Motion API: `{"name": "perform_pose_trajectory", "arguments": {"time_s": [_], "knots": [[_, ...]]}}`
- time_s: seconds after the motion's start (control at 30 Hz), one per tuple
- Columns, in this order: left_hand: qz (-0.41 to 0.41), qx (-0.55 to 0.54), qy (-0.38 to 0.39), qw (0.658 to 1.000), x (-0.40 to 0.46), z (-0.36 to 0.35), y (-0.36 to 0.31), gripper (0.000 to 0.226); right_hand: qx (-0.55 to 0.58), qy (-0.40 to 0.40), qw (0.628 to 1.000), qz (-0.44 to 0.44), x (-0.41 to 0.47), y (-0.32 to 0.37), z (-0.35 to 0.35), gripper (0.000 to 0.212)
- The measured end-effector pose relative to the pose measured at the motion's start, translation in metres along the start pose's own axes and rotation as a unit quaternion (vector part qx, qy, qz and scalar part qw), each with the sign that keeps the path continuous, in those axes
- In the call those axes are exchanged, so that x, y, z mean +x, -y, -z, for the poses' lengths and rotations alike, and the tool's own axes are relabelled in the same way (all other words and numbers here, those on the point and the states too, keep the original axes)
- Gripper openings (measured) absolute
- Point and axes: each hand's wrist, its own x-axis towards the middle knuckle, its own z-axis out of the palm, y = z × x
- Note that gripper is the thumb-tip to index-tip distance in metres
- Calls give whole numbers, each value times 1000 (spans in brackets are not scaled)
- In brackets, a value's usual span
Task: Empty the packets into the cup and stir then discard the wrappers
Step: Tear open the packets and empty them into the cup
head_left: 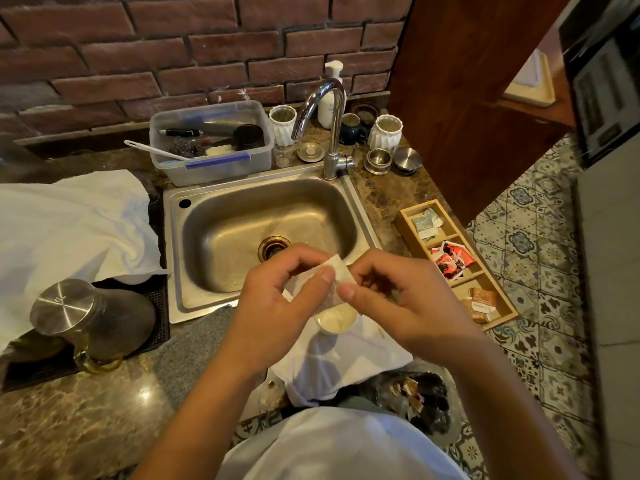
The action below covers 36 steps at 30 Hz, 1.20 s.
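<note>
A small white packet is held over the cup, pinched from both sides. My left hand pinches its left edge and my right hand pinches its right edge, thumbs facing each other. The white cup holds a pale creamy liquid and stands on a white cloth at the counter's front edge, partly hidden by my hands. A thin wooden stick lies on the cloth just right of the cup.
A steel sink with a tap lies behind my hands. At the right, a wooden tray holds packets in three compartments. A kettle stands at the left. A bin with torn wrappers sits below the counter.
</note>
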Motion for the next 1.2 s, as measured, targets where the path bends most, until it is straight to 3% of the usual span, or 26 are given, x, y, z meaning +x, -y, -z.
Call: {"name": "perform_pose_trajectory", "arguments": {"time_s": [0.13, 0.3, 0.4, 0.53, 0.63, 0.7, 0.97, 1.2], "knots": [[13, -3, 22, 1000, 1, 2, 2, 6, 0, -43, 999, 27, 0, 2, -5, 13], [-6, -2, 21, 1000, 3, 3, 3, 8, 57, -3, 998, 7, 1, 4, -4, 15], [2, 2, -5, 1000, 8, 3, 3, 8, -20, -72, 997, 11, 6, -2, -8, 15], [8, 8, -5, 1000, 11, 5, 5, 10, 4, -44, 998, 34, 7, -1, -5, 12], [6, 28, -9, 1000, 13, 6, 9, 13, -73, -63, 995, 29, 9, -2, -4, 13], [-8, 35, -7, 999, 14, 6, 9, 14, -17, -46, 999, 15, 9, 0, -5, 12], [-38, 82, -29, 996, 15, 3, 11, 14, -58, -95, 994, -15, 8, 1, -5, 11], [37, -28, -46, 998, 11, -1, 5, 9, 70, -94, 993, -29, 3, 2, -8, 7]]}}
